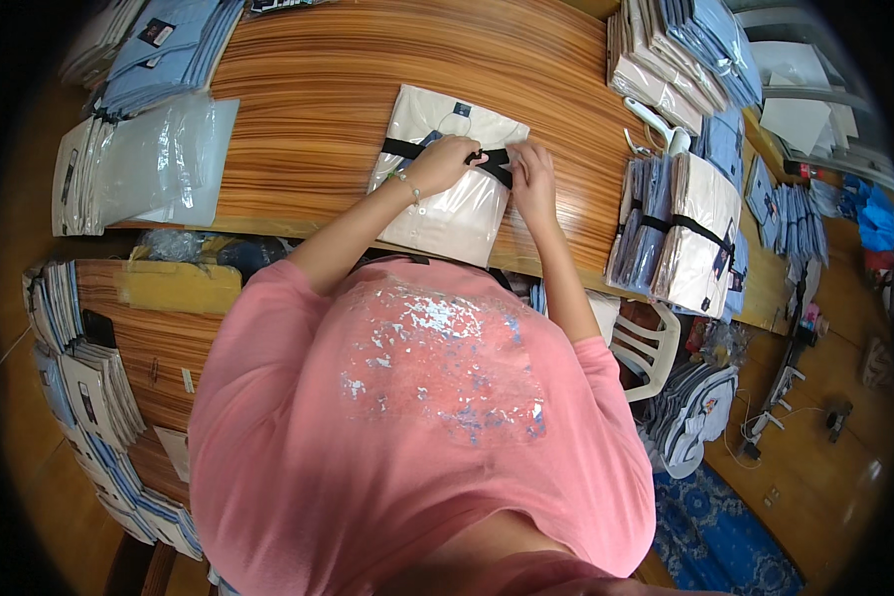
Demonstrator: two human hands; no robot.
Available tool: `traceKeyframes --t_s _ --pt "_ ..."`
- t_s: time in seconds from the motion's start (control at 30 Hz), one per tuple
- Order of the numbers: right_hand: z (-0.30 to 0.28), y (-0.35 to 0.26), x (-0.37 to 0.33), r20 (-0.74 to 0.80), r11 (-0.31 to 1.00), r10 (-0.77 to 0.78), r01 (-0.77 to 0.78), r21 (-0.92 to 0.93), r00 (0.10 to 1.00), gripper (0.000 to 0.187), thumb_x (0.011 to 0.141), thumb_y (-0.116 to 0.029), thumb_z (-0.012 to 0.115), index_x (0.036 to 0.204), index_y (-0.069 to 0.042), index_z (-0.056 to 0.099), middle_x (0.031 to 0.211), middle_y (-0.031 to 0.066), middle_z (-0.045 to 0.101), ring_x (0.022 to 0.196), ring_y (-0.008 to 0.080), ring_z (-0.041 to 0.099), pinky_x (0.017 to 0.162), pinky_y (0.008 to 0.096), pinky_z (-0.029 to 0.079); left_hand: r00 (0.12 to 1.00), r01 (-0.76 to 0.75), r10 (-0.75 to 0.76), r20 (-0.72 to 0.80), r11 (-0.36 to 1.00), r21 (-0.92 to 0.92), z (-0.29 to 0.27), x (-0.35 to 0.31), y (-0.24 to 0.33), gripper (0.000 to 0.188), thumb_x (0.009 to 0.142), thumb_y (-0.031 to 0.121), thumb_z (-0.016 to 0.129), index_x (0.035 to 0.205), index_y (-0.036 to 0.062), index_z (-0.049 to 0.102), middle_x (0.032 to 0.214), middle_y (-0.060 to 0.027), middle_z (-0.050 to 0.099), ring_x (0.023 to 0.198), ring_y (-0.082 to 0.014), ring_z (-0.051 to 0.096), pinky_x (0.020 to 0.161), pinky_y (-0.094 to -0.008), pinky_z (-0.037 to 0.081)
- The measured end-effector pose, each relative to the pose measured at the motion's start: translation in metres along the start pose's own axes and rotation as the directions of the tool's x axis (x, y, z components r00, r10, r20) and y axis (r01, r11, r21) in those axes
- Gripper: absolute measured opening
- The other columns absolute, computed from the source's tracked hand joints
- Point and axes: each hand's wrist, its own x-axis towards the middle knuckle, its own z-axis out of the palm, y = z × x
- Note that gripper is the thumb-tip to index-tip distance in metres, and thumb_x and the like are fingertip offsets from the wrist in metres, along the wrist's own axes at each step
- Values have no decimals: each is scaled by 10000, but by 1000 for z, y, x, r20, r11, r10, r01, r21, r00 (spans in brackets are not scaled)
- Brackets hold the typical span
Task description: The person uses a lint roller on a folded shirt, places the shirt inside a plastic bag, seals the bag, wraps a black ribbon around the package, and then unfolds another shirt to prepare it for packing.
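A folded cream shirt [437, 223] in clear plastic lies on the wooden table in front of me, with a dark tag near its collar. Across its middle runs a black band [399, 148]. My left hand [445, 167], with a bracelet at the wrist, rests over the shirt and pinches the band near the centre, fingers closed. At the package's right edge, my right hand [533, 181] has its fingers bent together at the band's end. The exact grip of its fingertips is partly hidden.
Clear plastic bags [159, 164] lie at the left, below stacked blue shirts [174, 50]. On the right are banded shirt packages [693, 223], a white-handled tool [656, 121] and more stacked shirts [656, 65]. A white plastic chair [656, 353] stands by the table's near right edge.
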Motion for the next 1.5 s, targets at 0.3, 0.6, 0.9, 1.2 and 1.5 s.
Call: traceKeyframes --t_s 0.3,0.6,0.9,1.2,1.5 --pt "-10 27 25 282 978 196 -209 17 939 63 706 -26 632 767 -17 621 813 118 606 828 291 556 741 378 435 987 -123 131 -88 988 93 3 -6 -6 263 862 259 558 856 -4 553 815 -171 556 825 -344 522 758 -404 408" --pt "25 -6 -13 114 976 -125 142 -163 986 124 692 -92 649 800 -55 601 735 92 554 784 278 534 748 366 415 1000 5 -8 -14 979 -205 -5 -5 1 268 889 212 524 797 -40 541 781 -193 550 733 -344 519 684 -378 407" --pt "7 -14 -4 115 990 87 -98 99 990 200 741 -106 644 919 -14 641 786 177 639 684 345 615 605 374 485 995 -31 9 -99 972 -231 4 -10 -4 235 894 184 510 809 -35 510 763 -191 517 732 -338 496 685 -374 401" --pt "-8 17 -26 -70 950 223 -233 -208 972 137 746 -138 647 740 -2 631 703 170 603 657 331 569 597 396 459 977 -115 173 -124 919 376 -5 -16 8 162 808 219 609 807 57 628 906 -61 527 929 -249 479 820 -363 363" --pt "-11 47 -42 78 836 548 -548 -33 833 193 722 -222 702 718 -36 652 601 116 605 527 229 574 521 332 435 967 33 62 249 932 -360 18 16 23 349 871 314 566 716 4 615 584 -89 557 580 -186 535 606 -301 426"
